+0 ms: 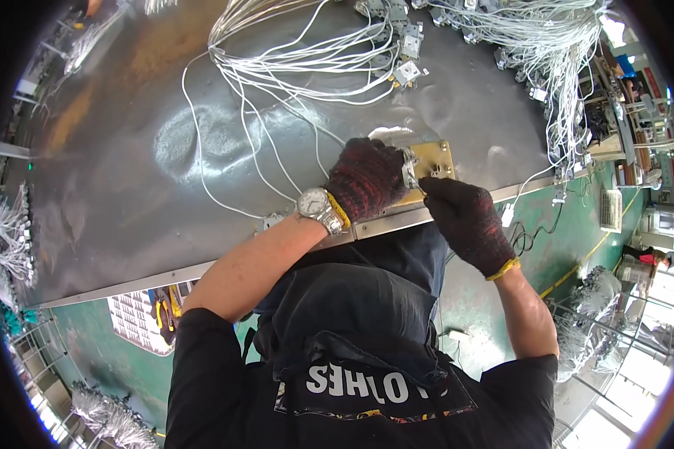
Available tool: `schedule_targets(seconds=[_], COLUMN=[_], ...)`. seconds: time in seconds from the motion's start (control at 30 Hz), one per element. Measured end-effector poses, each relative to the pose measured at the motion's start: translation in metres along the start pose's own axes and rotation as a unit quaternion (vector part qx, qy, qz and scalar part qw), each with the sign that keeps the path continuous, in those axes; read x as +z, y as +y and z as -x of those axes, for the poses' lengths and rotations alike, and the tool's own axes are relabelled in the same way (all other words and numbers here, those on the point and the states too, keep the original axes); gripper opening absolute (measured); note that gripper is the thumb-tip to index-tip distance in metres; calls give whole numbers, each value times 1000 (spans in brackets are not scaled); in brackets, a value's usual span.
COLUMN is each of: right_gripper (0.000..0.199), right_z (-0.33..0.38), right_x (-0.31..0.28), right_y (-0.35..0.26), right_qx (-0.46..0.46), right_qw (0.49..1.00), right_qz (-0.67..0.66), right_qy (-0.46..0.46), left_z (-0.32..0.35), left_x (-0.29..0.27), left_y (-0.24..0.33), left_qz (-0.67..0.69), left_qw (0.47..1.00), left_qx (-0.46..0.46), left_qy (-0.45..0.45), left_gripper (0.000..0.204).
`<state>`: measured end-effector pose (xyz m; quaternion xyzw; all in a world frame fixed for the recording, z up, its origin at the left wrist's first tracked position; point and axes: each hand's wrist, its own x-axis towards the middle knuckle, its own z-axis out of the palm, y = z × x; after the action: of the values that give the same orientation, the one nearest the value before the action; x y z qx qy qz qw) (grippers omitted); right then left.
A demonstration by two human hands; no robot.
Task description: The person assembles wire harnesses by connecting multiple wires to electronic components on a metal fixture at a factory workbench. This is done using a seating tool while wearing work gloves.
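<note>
Left hand point(367, 178), in a knit glove, presses a flat brass-coloured plate point(433, 161) at the near edge of the dented metal desk point(127, 187). Right hand point(464, 217) pinches what may be a small metal part point(410, 170) beside it. White wires point(292, 67) lie beyond.

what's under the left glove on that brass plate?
The left hand lies over the left part of the brass plate, pressing a small metal part at its fingertips. The right hand meets it there. Whatever sits beneath the palm is covered.
</note>
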<state>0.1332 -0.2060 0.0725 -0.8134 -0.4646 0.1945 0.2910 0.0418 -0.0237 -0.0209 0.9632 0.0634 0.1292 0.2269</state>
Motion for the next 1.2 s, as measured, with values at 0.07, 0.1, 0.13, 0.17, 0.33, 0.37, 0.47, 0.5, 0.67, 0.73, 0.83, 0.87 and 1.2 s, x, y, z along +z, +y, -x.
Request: schedule_targets(seconds=[0.07,0.1,0.13,0.17,0.33,0.37,0.47,0.5,0.67,0.73,0.83,0.87,1.2], right_gripper=[23,24,25,25,25,26,32,38,38,40,43,43,31], right_z=[-2,-3,-1,1,4,3,-1,-5,-40,-66,-107,-122,-148], right_x=[-5,-2,1,6,-1,-2,-1,-4,-2,10,17,19,37], right_y=[-1,-1,1,3,7,10,15,13,12,27,46,58,78], right_qx=[33,10,-11,-28,7,8,57,73,87,108,112,110,80], right_qw=[999,1000,1000,999,1000,999,983,977,974,967,950,950,922], right_qz=[-14,-4,6,19,-28,-42,-171,-196,-206,-227,-276,-277,-374], right_qy=[-40,-15,9,28,-7,-12,24,33,36,46,89,94,61], left_z=[-1,-2,-2,-4,3,4,9,12,26,40,42,39,42], left_x=[0,1,1,2,3,4,1,-2,-28,-35,-67,-79,-40], left_y=[3,2,4,5,3,2,3,2,-5,-13,-5,0,-5], left_qz=[-2,2,-1,-9,-15,-18,7,26,50,217,131,50,-150], left_qw=[1000,1000,1000,1000,999,999,995,994,998,973,952,909,988], left_qx=[-6,-10,-9,-13,25,27,58,49,27,58,-60,-118,-32], left_qy=[-19,-9,-6,-21,29,32,86,95,-25,-60,-269,-397,-8], left_gripper=[38,39,39,40,31,31,36,40,44,49,60,63,81])
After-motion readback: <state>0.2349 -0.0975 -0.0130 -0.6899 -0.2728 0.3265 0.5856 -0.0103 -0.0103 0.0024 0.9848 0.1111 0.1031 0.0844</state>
